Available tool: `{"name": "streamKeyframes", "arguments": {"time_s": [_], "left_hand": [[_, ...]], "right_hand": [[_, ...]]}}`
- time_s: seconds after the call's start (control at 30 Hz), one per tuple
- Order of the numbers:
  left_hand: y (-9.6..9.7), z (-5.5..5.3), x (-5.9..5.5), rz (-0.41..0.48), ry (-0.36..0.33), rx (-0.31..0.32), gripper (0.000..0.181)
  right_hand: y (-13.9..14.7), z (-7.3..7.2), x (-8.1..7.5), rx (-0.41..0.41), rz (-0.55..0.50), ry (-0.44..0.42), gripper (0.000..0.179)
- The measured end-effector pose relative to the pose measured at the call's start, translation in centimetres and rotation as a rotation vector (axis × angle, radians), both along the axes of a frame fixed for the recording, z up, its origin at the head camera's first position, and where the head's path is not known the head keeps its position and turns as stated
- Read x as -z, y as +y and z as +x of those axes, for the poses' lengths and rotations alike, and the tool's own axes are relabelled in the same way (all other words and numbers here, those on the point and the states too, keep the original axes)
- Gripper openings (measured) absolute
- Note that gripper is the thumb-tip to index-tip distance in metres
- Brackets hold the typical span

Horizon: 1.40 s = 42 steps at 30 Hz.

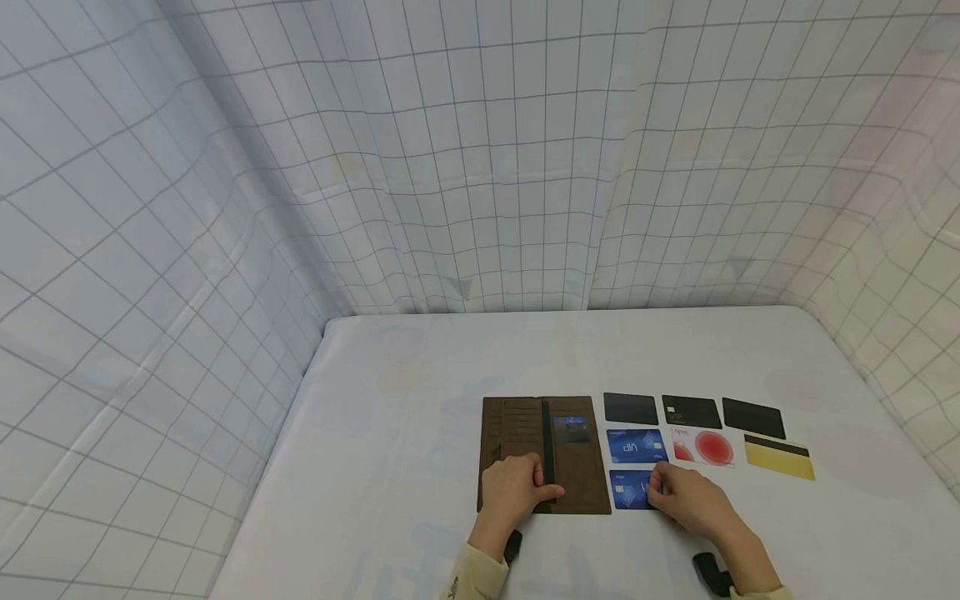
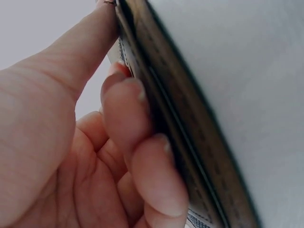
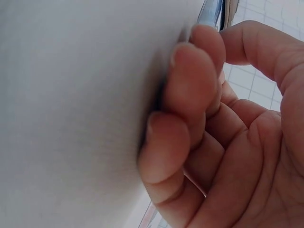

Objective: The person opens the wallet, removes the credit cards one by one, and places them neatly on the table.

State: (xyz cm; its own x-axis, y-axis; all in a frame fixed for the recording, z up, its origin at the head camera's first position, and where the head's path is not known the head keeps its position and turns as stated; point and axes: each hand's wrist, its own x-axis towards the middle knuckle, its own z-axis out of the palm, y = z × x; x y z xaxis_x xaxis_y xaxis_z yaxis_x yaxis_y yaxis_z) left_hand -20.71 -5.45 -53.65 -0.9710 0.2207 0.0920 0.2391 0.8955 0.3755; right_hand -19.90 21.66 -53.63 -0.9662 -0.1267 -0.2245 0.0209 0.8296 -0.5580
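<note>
A brown wallet [image 1: 582, 483] lies unfolded on the white table, with a blue and dark card [image 1: 572, 429] in its right half. My left hand [image 1: 513, 486] rests on the wallet's lower part. Its thumb stretches across the dark centre strip, and in the left wrist view its bent fingers [image 2: 124, 111] press against the wallet. To the right, my right hand [image 1: 693, 500] pinches the right edge of a blue card [image 1: 628, 489] between thumb and index finger. The other right fingers [image 3: 166, 147] are curled against the tabletop.
Above the pinched card lie another blue card [image 1: 636, 446], a white card with a red circle [image 1: 705, 447] and a yellow card [image 1: 780, 458]. Three black cards [image 1: 692, 412] form the back row. Grid-patterned cloth [image 1: 480, 167] walls in the table [image 1: 390, 433].
</note>
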Motion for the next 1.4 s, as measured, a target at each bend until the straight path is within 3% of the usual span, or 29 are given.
{"name": "streamKeyframes", "arguments": {"time_s": [0.27, 0.57, 0.77, 0.97, 1.1, 1.23, 1.4], "left_hand": [[0.0, 0.1, -0.1, -0.012, -0.053, -0.016, 0.043], [0.2, 0.4, -0.3, -0.036, -0.041, -0.014, 0.043], [0.1, 0.3, -0.2, -0.027, -0.015, -0.009, 0.043], [0.1, 0.1, -0.2, -0.026, -0.028, -0.011, 0.043], [0.1, 0.2, -0.2, -0.020, -0.045, -0.010, 0.042], [0.1, 0.3, -0.3, -0.015, -0.045, -0.010, 0.042], [0.0, 0.3, -0.5, -0.005, -0.041, -0.011, 0.043]], "right_hand": [[-0.5, 0.0, -0.1, -0.049, 0.089, 0.104, 0.019], [-2.0, -0.1, -0.8, -0.108, 0.194, 0.224, 0.022], [-3.6, -1.5, -1.4, -0.155, 0.159, 0.308, 0.018], [-5.5, -3.4, -2.0, -0.252, 0.123, 0.413, 0.023], [-6.7, -4.2, -1.8, -0.319, 0.136, 0.369, 0.031], [-7.3, -4.7, -1.7, -0.335, 0.146, 0.311, 0.034], [-7.6, -5.5, -2.0, -0.356, 0.148, 0.320, 0.036]]}}
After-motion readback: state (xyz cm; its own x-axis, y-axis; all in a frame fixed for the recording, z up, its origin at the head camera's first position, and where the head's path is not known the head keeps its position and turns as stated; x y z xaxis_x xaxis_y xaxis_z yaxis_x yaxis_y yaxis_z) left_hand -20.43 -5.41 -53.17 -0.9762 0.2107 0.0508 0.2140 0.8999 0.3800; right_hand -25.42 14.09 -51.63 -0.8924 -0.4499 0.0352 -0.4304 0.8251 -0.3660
